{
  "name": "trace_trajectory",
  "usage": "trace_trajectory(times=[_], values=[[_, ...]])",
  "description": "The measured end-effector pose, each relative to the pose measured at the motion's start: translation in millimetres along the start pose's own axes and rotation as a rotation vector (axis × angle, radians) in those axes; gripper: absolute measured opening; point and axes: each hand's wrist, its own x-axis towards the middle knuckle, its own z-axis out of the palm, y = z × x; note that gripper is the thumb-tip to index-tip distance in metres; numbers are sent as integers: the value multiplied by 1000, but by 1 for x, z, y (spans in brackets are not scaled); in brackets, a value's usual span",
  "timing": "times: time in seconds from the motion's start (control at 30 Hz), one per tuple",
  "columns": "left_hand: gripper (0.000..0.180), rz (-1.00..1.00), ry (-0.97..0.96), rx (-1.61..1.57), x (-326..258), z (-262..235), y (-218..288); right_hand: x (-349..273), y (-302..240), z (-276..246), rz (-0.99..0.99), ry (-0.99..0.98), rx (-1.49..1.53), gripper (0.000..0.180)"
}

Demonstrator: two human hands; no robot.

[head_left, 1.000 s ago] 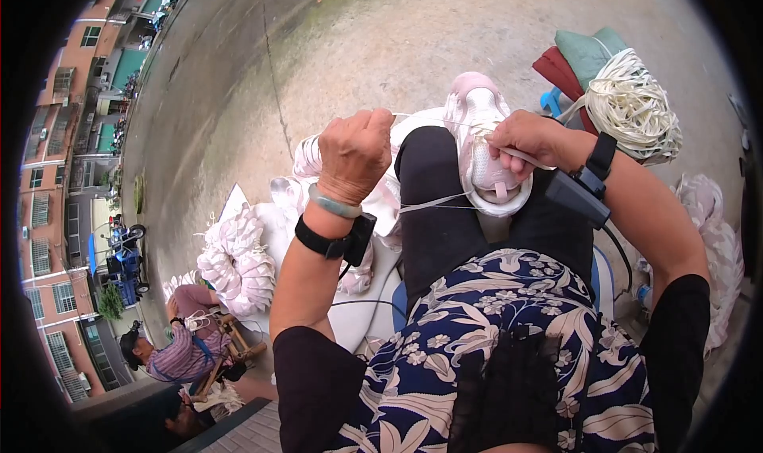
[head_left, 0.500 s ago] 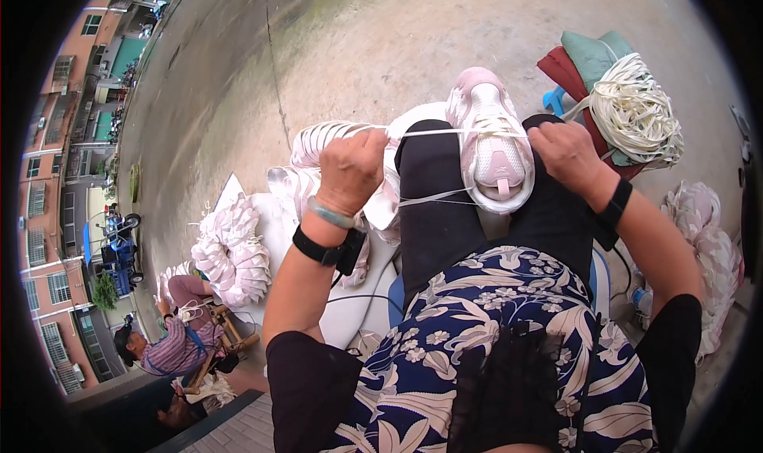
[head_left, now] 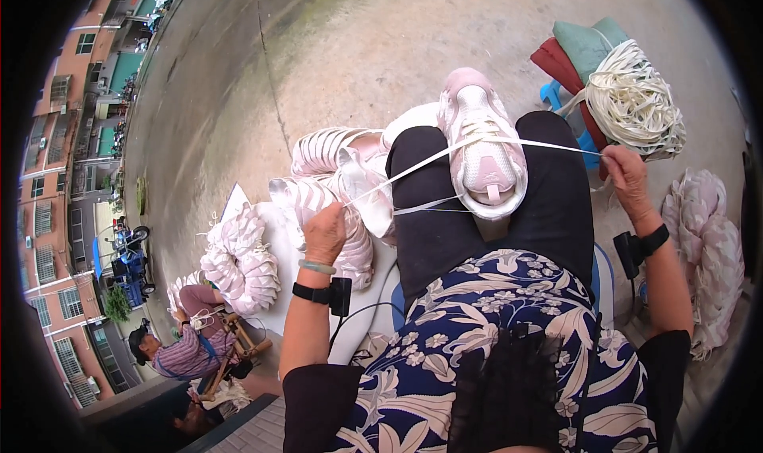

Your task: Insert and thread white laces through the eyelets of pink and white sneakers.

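Note:
A pale pink sneaker (head_left: 482,147) lies on my lap, across my black-trousered knees, toe pointing away. A white lace (head_left: 413,171) runs through its eyelets and is stretched taut out to both sides. My left hand (head_left: 324,232) grips the left lace end, down beside my left knee and next to a heap of pink and white sneakers (head_left: 334,187). My right hand (head_left: 628,179) holds the right lace end, drawn out to the right just under a bundle of white laces (head_left: 632,103).
More pink sneakers are piled at the left (head_left: 238,262) and at the far right (head_left: 711,246). Red and green cushions (head_left: 576,52) sit on a blue stool behind the lace bundle. Another person (head_left: 187,346) sits working at the lower left. Bare concrete ground lies ahead.
Both hands have moved apart from the shoe, left hand down and left, right hand out to the right, pulling the lace taut through the sneaker.

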Motion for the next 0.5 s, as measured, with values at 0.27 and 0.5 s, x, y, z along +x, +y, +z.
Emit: trace_trajectory(times=[0.27,0.5], values=[[11,-515,7,-133,-57,-26,-107,-17,58,-57,-97,49,-310,9],[14,-907,158,-530,-85,-69,-145,-68,151,-123,18,67,-464,16]])
